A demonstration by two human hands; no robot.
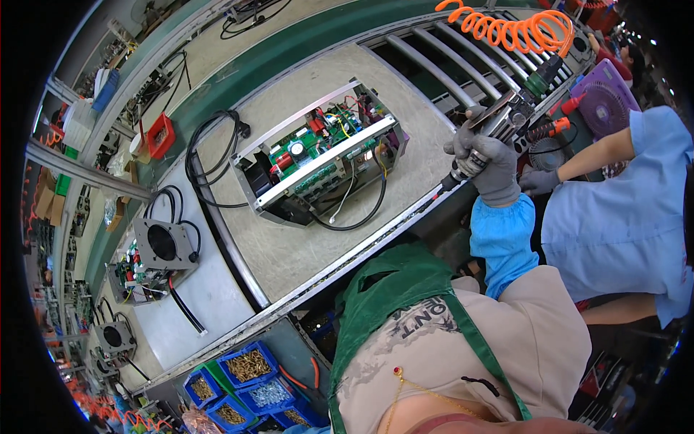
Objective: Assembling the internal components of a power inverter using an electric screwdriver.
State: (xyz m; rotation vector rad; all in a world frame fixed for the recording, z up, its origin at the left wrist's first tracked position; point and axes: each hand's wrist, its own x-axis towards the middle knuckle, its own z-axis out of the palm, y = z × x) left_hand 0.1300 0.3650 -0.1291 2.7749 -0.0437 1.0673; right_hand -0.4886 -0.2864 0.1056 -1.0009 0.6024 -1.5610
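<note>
My right hand, in a grey glove and blue sleeve, is closed around a metal air screwdriver. The tool slants over the bench's right end, its dark nose pointing down and left. Its upper end meets a green fitting below a coiled orange hose. My left hand is out of sight; only a scrap of blue sleeve shows at the lower edge. Left of the screwdriver, apart from it, an open metal chassis lies on the bench, exposing a green circuit board, red parts and loose wires.
A black cable loops left of the chassis. Farther left sit more units with fan frames. Blue bins of screws stand below the bench edge. Metal rollers continue the line. At right are a co-worker's gloved hand and a purple fan.
</note>
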